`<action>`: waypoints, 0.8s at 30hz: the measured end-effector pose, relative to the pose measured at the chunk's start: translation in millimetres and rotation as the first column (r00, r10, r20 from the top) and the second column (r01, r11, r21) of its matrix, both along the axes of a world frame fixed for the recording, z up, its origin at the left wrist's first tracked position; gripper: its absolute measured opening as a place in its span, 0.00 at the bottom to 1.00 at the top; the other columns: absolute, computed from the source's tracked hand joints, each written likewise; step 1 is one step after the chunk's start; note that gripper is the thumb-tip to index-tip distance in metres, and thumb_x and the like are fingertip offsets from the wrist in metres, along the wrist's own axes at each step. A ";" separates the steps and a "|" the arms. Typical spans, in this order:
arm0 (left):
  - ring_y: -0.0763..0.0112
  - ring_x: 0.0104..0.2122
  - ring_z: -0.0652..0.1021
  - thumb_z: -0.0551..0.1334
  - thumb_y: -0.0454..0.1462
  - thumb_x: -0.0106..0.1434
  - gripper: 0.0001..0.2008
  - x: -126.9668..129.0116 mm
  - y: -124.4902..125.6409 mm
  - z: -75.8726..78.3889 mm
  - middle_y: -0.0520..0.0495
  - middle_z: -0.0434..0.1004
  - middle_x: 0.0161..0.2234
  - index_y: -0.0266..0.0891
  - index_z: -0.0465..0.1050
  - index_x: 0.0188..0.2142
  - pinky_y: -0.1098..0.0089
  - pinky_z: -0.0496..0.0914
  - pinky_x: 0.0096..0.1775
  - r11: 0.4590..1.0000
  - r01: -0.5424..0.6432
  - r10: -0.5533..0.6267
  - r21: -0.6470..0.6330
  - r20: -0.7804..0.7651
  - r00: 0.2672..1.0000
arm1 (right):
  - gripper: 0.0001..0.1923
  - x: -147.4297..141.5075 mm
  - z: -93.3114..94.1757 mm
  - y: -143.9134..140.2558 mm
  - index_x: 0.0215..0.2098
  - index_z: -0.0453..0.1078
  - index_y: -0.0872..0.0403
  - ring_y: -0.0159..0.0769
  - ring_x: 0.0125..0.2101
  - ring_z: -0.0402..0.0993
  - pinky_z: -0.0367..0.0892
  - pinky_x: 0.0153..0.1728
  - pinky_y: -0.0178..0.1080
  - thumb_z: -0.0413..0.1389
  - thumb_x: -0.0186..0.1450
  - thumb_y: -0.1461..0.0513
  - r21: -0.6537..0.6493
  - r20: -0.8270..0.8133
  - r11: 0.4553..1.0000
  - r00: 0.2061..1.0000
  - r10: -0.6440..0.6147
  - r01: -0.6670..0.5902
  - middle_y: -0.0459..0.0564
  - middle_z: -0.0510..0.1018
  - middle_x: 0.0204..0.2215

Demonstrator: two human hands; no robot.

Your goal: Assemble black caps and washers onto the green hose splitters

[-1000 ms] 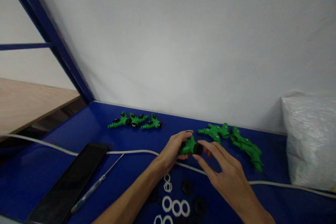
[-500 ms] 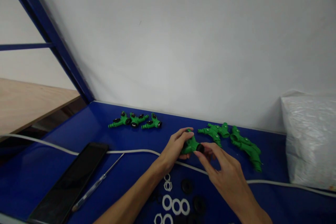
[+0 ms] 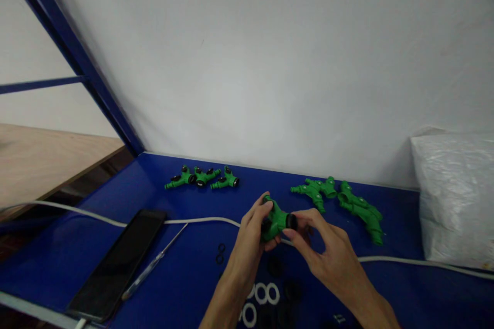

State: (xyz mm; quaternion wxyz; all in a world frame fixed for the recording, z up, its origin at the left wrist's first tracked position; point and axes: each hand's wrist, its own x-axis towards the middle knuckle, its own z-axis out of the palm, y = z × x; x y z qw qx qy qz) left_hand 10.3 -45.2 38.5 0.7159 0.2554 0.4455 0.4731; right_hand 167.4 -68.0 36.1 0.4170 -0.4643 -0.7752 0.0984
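Note:
Above the middle of the blue table, my left hand (image 3: 249,234) is closed round a green Y-shaped hose splitter (image 3: 275,223). The thumb lies on its upper side, and part of the splitter is hidden by the fingers. The thumb and fingers of my right hand (image 3: 330,244) pinch the black collar (image 3: 291,221) at its right end. Below the hands lie several white washers (image 3: 267,293) and dark rings (image 3: 275,266), partly covered by my wrists. Two small black O-rings (image 3: 219,258) sit left of my left forearm.
Several green splitters with black parts (image 3: 227,180) lie at the back left. All-green splitter bodies (image 3: 363,211) are at the back right, by a wrapped plastic bag (image 3: 455,205). A white cable (image 3: 405,261) crosses the table. A phone (image 3: 119,264) and screwdriver (image 3: 148,270) lie left.
The view has shifted slightly. My left hand and the splitter have turned a little more upright, with the right fingers still at the collar. The O-rings beside my left forearm have come into clear view.

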 end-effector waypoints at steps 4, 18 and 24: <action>0.77 0.29 0.71 0.68 0.50 0.58 0.31 0.5 -7.7 -5.8 0.50 0.71 0.34 0.39 0.73 0.57 0.78 0.64 0.28 0.999 -0.038 0.038 -0.006 0.029 0.999 | 0.13 1.5 -2.1 -1.6 0.53 0.65 0.49 0.36 0.33 0.79 0.75 0.36 0.38 0.57 0.72 0.57 0.053 0.063 0.999 0.998 -0.007 0.003 0.47 0.79 0.35; 0.71 0.37 0.76 0.66 0.51 0.59 0.30 -4.6 -1.5 -5.0 0.47 0.76 0.44 0.47 0.73 0.60 0.76 0.67 0.34 0.996 -0.067 0.071 0.055 -0.070 0.995 | 0.15 -4.0 -1.8 -2.4 0.56 0.65 0.49 0.37 0.35 0.76 0.73 0.40 0.40 0.56 0.72 0.56 -0.102 0.023 0.995 1.000 0.017 -0.015 0.47 0.77 0.36; 0.74 0.30 0.73 0.67 0.52 0.58 0.31 -6.9 0.6 -10.2 0.51 0.73 0.36 0.47 0.72 0.60 0.75 0.66 0.33 0.994 -0.085 0.091 0.070 -0.090 0.992 | 0.14 -4.4 -4.4 -1.9 0.58 0.65 0.48 0.37 0.39 0.77 0.72 0.44 0.41 0.51 0.75 0.60 -0.143 0.001 0.986 0.996 0.084 -0.083 0.48 0.77 0.39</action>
